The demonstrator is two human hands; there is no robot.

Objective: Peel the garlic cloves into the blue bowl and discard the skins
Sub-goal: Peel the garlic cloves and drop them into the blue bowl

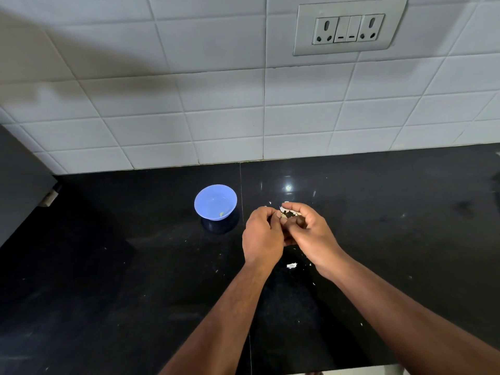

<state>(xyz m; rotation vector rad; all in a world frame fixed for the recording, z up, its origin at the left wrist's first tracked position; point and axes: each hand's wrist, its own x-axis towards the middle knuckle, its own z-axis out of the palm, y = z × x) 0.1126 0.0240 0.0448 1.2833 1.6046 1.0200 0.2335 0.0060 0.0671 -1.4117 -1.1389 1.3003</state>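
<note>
My left hand [262, 234] and my right hand [311, 231] are close together above the black counter, fingers curled. Between their fingertips they pinch a garlic clove [284, 214] with white skin flaking off it; most of the clove is hidden by the fingers. The blue bowl [215, 202] stands on the counter to the left of my hands, with one small pale piece at its bottom. A white skin scrap [291, 265] lies on the counter just below my hands, and tiny flakes are scattered around.
The black stone counter [135, 266] runs back to a white tiled wall [216, 117] with a socket plate [349, 27] at upper right. A dark panel [21, 180] borders the left side. The counter's front edge shows at the bottom right.
</note>
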